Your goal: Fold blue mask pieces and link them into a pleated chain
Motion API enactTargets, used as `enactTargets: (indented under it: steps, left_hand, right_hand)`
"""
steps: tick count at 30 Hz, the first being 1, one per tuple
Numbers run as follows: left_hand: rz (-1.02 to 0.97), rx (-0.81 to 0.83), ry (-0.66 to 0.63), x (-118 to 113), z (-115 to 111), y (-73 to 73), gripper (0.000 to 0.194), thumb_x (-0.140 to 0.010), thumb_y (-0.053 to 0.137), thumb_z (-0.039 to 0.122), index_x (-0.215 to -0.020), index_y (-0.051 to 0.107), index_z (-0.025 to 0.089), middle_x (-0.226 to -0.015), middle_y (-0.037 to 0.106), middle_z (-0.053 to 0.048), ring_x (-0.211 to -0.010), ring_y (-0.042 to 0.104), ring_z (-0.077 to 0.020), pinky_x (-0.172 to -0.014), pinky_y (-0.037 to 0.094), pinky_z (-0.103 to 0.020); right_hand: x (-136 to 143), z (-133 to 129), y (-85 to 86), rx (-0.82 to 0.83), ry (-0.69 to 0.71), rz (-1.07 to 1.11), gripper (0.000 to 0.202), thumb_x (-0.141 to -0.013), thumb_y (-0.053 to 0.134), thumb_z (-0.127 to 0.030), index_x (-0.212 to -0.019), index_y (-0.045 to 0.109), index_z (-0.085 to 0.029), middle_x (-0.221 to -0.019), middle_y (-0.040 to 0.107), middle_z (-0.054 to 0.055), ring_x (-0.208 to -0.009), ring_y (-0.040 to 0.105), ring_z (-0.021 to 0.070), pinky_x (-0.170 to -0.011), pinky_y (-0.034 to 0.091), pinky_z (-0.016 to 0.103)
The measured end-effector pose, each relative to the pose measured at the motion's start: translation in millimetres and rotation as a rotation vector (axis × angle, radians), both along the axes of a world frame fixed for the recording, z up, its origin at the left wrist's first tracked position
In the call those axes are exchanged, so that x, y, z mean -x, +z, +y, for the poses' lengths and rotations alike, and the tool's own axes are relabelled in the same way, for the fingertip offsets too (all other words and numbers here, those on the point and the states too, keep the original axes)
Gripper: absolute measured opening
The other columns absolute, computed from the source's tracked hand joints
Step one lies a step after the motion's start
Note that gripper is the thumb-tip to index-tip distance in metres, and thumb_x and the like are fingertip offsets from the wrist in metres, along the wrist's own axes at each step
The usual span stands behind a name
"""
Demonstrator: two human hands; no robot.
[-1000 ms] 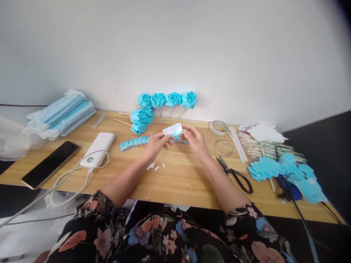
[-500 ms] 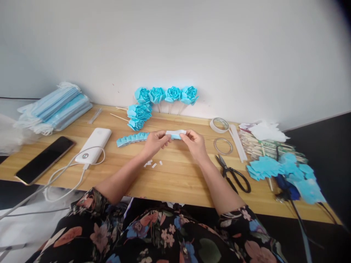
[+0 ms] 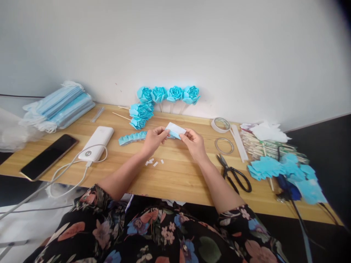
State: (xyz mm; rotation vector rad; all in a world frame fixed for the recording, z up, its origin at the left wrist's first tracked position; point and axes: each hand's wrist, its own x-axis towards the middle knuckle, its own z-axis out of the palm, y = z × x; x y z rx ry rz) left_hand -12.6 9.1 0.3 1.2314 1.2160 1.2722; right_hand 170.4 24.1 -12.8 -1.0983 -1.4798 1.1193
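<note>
Between my two hands is a small white and light blue piece of material (image 3: 176, 130), tilted so its white face shows. My left hand (image 3: 155, 140) pinches its left end, and my right hand (image 3: 193, 144) pinches the right end. A folded light blue strip (image 3: 132, 138) lies on the table just left of my left hand, part of it behind the fingers. Small white scraps (image 3: 155, 163) lie below the hands. Several blue flowers (image 3: 159, 94) on sticks stand or lie beyond them, near the wall.
Black scissors (image 3: 233, 173), a tape roll (image 3: 220, 125) and a ring (image 3: 224, 145) lie right. Beyond are sticks (image 3: 260, 144) and blue petals (image 3: 265, 167). At left are masks (image 3: 59, 106), a power bank (image 3: 96, 143) with a cable, and a phone (image 3: 49, 157).
The held piece has turned from a narrow, nearly edge-on strip to show a broader white face. Both hands still pinch it. The whole view has shifted slightly.
</note>
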Motion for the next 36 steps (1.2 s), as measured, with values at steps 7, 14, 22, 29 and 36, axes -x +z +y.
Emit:
enactTargets:
  steps: [7,14,22,29,36]
  left_hand:
    - [0.007,-0.006,-0.004,1.5,2.4,-1.3,0.03,-0.077,0.066,0.045,-0.071,0.066,0.016,-0.059,0.059,0.001,-0.048,0.047,-0.0082,-0.049,0.038,-0.023]
    - [0.028,-0.002,0.018,0.6,0.0,1.5,0.032,-0.077,0.065,0.047,-0.066,0.062,0.016,-0.056,0.055,0.002,-0.047,0.045,-0.0079,-0.048,0.036,-0.022]
    - [0.107,0.106,-0.14,-0.9,-6.5,8.1,0.034,-0.076,0.066,0.048,-0.063,0.057,0.018,-0.055,0.053,0.002,-0.046,0.042,-0.0079,-0.043,0.03,-0.021]
    - [0.582,-0.058,-0.485,-9.4,-18.8,0.9,0.031,-0.08,0.062,0.038,-0.055,0.059,0.019,-0.053,0.054,0.0,-0.048,0.042,-0.0119,-0.048,0.024,-0.024]
    - [0.835,-0.239,-0.285,-11.7,-17.6,-3.0,0.027,-0.089,0.061,0.045,-0.09,0.075,0.021,-0.086,0.073,-0.009,-0.081,0.065,-0.0238,-0.068,0.041,-0.028]
  right_hand:
    - [-0.6,2.1,-5.5,0.001,-0.031,-0.036,0.04,-0.077,0.068,-0.047,-0.107,0.067,-0.02,-0.08,0.065,-0.001,-0.073,0.058,0.0147,-0.072,0.048,0.028]
    - [0.2,3.4,-6.9,-0.006,-0.028,-0.01,0.045,-0.077,0.068,-0.045,-0.114,0.066,-0.02,-0.084,0.067,0.0,-0.075,0.06,0.015,-0.074,0.05,0.028]
    - [-55.4,12.8,29.7,-0.191,-0.12,-0.443,0.04,-0.087,0.057,-0.036,-0.123,0.066,-0.021,-0.098,0.074,0.006,-0.085,0.068,0.0192,-0.079,0.051,0.033]
    - [-147.1,-5.3,51.6,-0.043,-0.231,-1.282,0.028,-0.09,0.052,-0.035,-0.098,0.075,-0.021,-0.098,0.077,0.011,-0.088,0.069,0.0266,-0.071,0.043,0.033]
    - [-143.9,-10.9,31.7,-0.013,-0.153,-1.433,0.021,-0.087,0.053,-0.026,-0.093,0.071,-0.018,-0.097,0.076,0.014,-0.088,0.068,0.0272,-0.067,0.04,0.032]
